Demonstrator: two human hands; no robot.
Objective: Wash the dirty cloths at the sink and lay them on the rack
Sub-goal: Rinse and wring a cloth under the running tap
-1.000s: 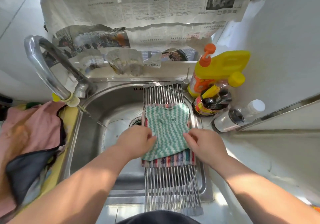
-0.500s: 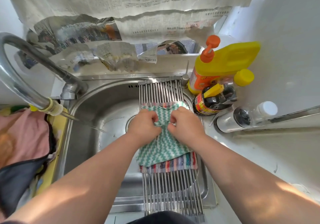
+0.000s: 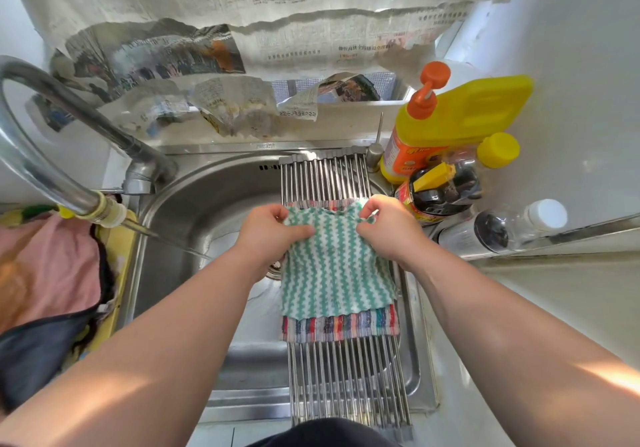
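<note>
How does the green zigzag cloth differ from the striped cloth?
The green zigzag cloth has green and white wavy bands; the striped cloth has straight stripes in many colours. The green zigzag cloth lies on top; the striped cloth is mostly covered beneath it. The left hand and right hand pinch the green zigzag cloth's far edge; the striped cloth is not held. Both lie on the rack.

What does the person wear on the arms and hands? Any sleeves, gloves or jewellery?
Nothing worn shows. The left hand and right hand have no gloves and no visible rings. The left forearm and right forearm are bare to the frame's edge: no sleeves, watch or bracelet.
</note>
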